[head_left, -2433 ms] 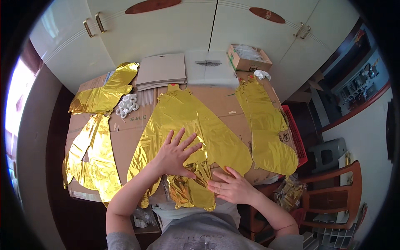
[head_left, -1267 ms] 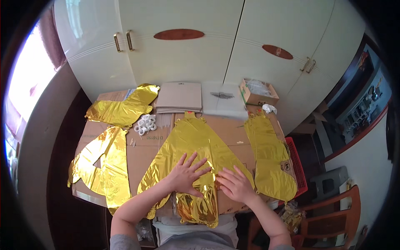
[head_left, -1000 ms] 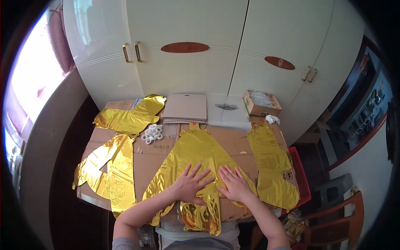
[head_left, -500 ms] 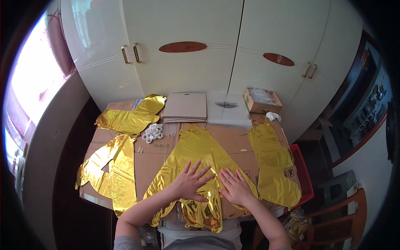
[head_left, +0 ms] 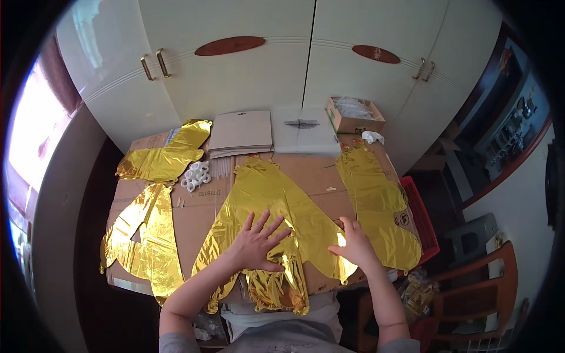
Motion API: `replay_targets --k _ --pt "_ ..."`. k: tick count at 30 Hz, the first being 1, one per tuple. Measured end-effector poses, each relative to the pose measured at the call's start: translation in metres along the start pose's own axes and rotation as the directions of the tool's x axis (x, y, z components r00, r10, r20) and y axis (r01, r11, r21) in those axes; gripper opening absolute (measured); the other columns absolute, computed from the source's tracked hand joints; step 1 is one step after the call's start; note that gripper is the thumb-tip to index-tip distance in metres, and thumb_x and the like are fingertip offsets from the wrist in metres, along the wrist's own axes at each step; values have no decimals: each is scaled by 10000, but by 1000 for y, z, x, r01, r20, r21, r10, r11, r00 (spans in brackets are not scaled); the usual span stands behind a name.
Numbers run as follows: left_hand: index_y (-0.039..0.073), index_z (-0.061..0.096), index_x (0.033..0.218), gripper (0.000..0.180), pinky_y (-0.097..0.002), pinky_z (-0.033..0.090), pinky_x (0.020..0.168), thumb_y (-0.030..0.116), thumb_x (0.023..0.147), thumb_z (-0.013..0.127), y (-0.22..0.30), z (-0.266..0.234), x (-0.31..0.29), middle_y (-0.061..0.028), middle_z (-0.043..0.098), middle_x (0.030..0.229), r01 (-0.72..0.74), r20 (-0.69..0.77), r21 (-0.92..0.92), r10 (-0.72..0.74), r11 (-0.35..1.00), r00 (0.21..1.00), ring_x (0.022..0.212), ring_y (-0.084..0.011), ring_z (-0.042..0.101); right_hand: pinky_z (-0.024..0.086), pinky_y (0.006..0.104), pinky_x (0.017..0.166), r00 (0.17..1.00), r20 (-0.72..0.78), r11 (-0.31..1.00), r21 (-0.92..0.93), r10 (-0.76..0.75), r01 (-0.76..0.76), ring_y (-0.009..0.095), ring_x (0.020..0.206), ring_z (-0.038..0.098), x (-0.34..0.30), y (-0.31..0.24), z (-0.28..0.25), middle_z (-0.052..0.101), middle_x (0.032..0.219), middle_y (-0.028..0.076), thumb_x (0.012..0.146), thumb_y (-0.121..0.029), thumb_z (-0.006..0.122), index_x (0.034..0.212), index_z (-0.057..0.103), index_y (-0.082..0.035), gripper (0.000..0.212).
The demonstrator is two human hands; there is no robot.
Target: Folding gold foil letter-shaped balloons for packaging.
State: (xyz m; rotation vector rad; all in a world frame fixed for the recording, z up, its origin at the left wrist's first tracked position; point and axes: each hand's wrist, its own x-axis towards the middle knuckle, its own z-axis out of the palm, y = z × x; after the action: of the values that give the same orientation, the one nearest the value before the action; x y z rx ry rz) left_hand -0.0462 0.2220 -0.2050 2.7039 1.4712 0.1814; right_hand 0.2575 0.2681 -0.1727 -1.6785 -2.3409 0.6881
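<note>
A flat, uninflated gold foil balloon (head_left: 265,194), wide at its lower end, lies in front of me on cardboard. My left hand (head_left: 254,244) rests on its lower middle with the fingers spread. At the balloon's lower right edge is my right hand (head_left: 355,244), its fingers bent and its thumb apart from them; nothing shows in its grasp. Crumpled, shiny foil hangs at the near edge below my left hand. Another flat gold foil balloon (head_left: 159,235) with a small opening lies to the left, and a long one (head_left: 376,206) to the right.
Another gold foil piece (head_left: 165,156) lies at the back left beside small white rolls (head_left: 196,176). Grey-brown cardboard sheets (head_left: 241,132) and a box of clear plastic bags (head_left: 355,115) stand along the cabinet. A red basket (head_left: 419,217) and wooden chair (head_left: 482,282) are right.
My right hand has moved right, from the middle of the balloon to its right edge, and its fingers have bent. The left hand stays spread on the foil. The view has shifted slightly.
</note>
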Motion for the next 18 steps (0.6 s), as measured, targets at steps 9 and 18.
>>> replay_targets --k 9,18 --pt "232 316 1520 1054 -652 122 1136 839 687 534 1 -5 1 -124 272 1577 3 57 17 -4 1000 998 1454 -432 183 537 392 735 984 -168 916 380 -64 124 284 813 666 -47 -38 -3 652 931 158 829 -137 693 1399 411 -99 637" --pt "14 490 1364 937 -652 115 1144 603 667 704 -8 -1 0 -216 338 1511 -14 -21 -38 13 999 1000 1453 -431 187 541 327 697 847 -272 859 113 -456 499 247 823 659 -58 -119 86 620 905 105 840 -57 601 1342 480 -60 517"
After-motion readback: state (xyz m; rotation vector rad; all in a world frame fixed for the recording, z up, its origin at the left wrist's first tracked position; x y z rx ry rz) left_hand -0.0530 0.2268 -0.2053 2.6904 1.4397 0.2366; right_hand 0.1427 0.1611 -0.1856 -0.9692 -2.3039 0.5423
